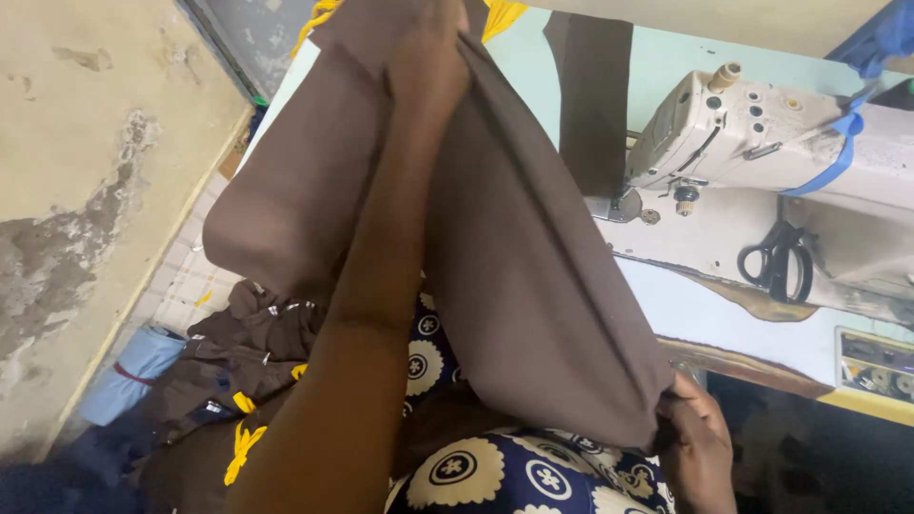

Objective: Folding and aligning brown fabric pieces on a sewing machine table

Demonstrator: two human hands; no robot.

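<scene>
Lighting: even, soft daylight; moderate brightness.
Sewing machine (762, 133) and pale worktop (705, 314) brightest, no hard glare. Brown cloth (533, 266) shows soft fold shadows. Lower corners dark. Near forearm slightly soft; slight motion blur at top edge.

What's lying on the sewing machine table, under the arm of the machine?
A pair of black-handled scissors lies on the pale table, below the white sewing machine. A dark brown strip of cloth hangs beside the needle. The held brown fabric covers the table's left part.
</scene>
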